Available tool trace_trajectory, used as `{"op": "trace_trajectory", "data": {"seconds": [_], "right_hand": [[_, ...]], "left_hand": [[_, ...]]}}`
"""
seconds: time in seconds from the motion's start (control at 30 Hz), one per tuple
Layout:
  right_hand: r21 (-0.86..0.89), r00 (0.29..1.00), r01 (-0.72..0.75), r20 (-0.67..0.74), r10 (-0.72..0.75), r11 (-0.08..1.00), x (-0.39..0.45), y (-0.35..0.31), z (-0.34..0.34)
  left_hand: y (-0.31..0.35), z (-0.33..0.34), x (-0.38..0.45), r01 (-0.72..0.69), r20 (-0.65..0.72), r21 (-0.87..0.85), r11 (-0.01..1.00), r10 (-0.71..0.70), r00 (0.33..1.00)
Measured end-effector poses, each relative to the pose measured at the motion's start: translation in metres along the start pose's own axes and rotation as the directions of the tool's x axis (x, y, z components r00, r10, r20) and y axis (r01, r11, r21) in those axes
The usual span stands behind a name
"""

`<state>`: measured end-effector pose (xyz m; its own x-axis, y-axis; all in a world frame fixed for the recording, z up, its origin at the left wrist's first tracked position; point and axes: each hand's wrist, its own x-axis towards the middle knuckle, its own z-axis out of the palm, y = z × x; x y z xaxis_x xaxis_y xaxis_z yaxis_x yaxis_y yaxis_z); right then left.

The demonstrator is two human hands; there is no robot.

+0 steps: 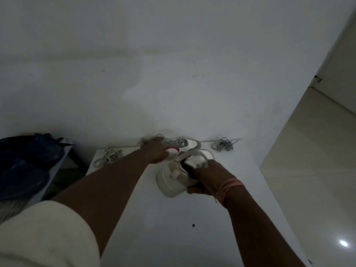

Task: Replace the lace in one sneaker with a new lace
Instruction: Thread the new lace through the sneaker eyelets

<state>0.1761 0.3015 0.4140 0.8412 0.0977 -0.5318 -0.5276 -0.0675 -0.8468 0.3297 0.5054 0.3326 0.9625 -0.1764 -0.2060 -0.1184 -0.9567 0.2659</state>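
Note:
A cream sneaker [171, 178] lies on the white table [173, 218], heel toward me. My right hand [208, 176] grips it at the collar and heel side. A second sneaker [185, 143], white and grey with a red heel patch, stands behind it by the wall. My left hand [157, 151] is curled over the rear of that second sneaker, and a lace end [143, 141] sticks out past its fingers. A cream lace [107, 157] lies coiled at the table's far left. A grey lace [222, 145] lies bunched at the far right.
The table stands against a white wall [173, 74]. A dark blue bag [28, 162] sits on a lower surface to the left. Pale floor tiles [317, 170] run along the right of the table.

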Motion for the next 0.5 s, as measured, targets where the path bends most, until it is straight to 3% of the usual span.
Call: {"op": "trace_trajectory", "data": {"seconds": [0.2,0.33,0.4,0.5], "right_hand": [[0.318,0.966,0.19,-0.229,-0.119,0.929,0.037,0.006,-0.012],[0.464,0.95,0.261,-0.279,-0.141,0.847,0.043,0.001,0.002],[0.477,0.95,0.264,-0.278,-0.141,0.838,0.05,-0.006,0.014],[0.444,0.965,0.191,-0.248,-0.085,0.875,0.076,-0.012,0.032]], "left_hand": [[0.005,0.027,-0.041,0.046,-0.222,0.112,0.993,-0.02,0.975],[0.007,0.046,-0.108,-0.105,-0.353,0.043,0.994,0.113,0.929],[0.007,0.058,-0.147,-0.188,-0.344,0.06,0.98,0.197,0.918],[0.01,0.065,-0.174,-0.12,-0.221,0.129,0.984,0.146,0.964]]}}
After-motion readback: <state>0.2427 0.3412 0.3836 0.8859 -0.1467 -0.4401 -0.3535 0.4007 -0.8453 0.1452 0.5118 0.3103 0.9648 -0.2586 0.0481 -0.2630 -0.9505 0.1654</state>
